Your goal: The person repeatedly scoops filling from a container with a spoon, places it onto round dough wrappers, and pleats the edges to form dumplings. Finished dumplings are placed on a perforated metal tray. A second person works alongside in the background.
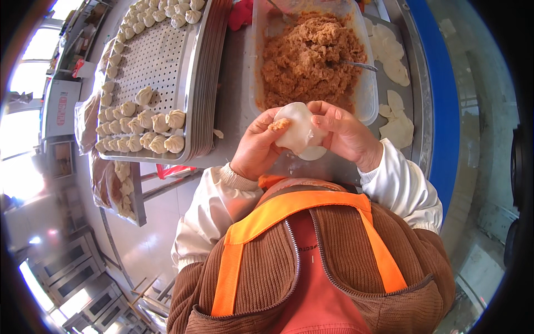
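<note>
Between both hands is a round dough wrapper (297, 127), raised above the steel worktop. My left hand (260, 140) pinches its left side, and a dab of meat filling (278, 125) shows by the left thumb. My right hand (344, 133) grips the wrapper's right edge between thumb and fingers. Another pale dough wrapper (313, 153) shows partly below the held one, on the worktop. Just beyond the hands stands a clear plastic tub (372, 100) of orange-brown minced filling (313, 62), with a metal spoon (361, 65) stuck in it.
At left, a stack of perforated steel trays (167, 62) carries rows of pleated buns (144, 121). More dough wrappers (396, 129) lie right of the tub, near a raised metal edge and blue strip (442, 125). A plastic-covered board of dough pieces (125, 188) sits lower left.
</note>
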